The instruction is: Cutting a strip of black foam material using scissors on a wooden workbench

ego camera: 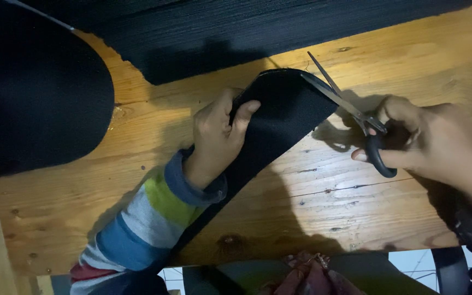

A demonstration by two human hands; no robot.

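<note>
My left hand (218, 133) grips the upper edge of a long black fabric strip (279, 117), lifting it off the wooden table (312, 196). The strip runs down and left under my striped sleeve. My right hand (435, 145) holds black-handled scissors (350, 109) with the blades apart. The blades meet the strip's rounded top right edge.
A large black sheet of fabric (236, 27) lies across the far side of the table. Another rounded black piece (34, 93) covers the left end. Below the table's near edge show a tiled floor and some reddish cloth (307, 276).
</note>
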